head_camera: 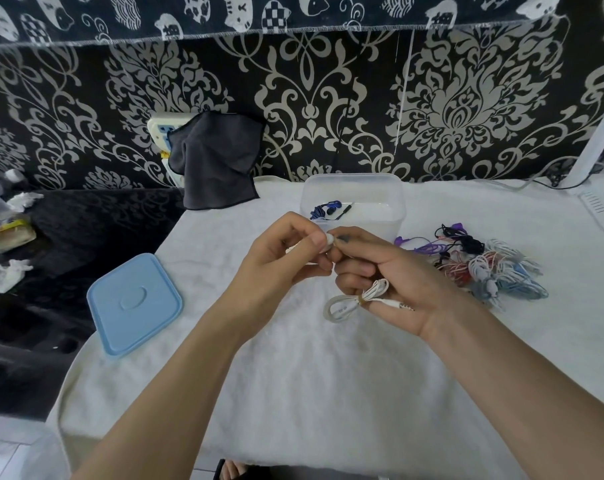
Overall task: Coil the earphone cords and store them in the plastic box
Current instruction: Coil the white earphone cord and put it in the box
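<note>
While the right hand (394, 282) gripped a coiled white cord (354, 299) above the table (328, 393), the left hand (279, 258) pinched its earbud (329, 239). A lid (134, 303) lay left, tangled cords (480, 265) right; farther off, the box (354, 202) held a blue set (323, 209).

Even, soft daylight, faint shadows; sharp centre, wide-angle bending and slight blur at edges.

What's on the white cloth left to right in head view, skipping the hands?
Blue lid → coiled white earphone cord → pile of tangled earphones. The clear plastic box overlaps the cord's span, so it is left out.
</note>
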`<state>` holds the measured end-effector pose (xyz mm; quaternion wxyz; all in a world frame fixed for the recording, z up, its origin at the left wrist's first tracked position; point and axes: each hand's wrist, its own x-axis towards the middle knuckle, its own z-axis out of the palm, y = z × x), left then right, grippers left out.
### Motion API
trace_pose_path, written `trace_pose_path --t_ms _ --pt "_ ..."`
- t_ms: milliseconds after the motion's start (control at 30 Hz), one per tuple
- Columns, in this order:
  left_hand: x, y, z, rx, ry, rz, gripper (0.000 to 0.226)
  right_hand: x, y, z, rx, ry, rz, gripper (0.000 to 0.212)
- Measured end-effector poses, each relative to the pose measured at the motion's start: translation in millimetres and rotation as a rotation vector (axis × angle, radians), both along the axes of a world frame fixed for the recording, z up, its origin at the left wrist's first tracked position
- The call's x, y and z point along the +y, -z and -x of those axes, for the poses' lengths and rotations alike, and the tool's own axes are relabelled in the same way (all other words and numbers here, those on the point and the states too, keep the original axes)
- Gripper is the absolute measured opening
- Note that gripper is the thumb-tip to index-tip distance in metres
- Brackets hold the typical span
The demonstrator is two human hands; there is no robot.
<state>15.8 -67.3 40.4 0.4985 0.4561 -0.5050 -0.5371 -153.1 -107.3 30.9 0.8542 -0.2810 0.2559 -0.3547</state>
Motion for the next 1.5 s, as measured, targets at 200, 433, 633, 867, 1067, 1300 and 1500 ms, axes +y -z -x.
trace_pose_path --t_ms 200,433,633,867,1067,1300,1500 --pt "1.6 -0.8 -0.5 -0.014 -0.005 -0.015 0.014 -0.4 4.1 -0.4 0.015 -0.004 -0.025 0.008" --pt "2.3 0.2 -1.0 0.016 -0.013 -0.053 0.014 0.2 5.1 -3.1 0.022 0.013 -0.043 0.009" --pt "2.7 0.2 -2.0 0.006 -0.027 -0.042 0.020 2.5 4.0 -4.8 0.023 0.004 -0.016 0.009" --pt "4.5 0.5 -4.1 -0.046 -0.048 -0.001 0.018 6.3 4.1 -6.7 -0.029 0.001 -0.131 0.007" --pt "7.0 -3.4 -6.8 0.002 -0.032 -0.030 0.018 8.4 3.0 -9.5 -0.053 -0.022 -0.143 0.006" --pt "5.0 -1.0 -3.3 0.004 -0.051 -0.056 0.021 9.4 5.3 -10.6 0.016 0.004 -0.092 0.003" --pt "3.8 -0.5 -4.5 -0.003 -0.066 -0.079 0.030 8.2 4.8 -12.3 -0.012 -0.012 -0.125 0.007"
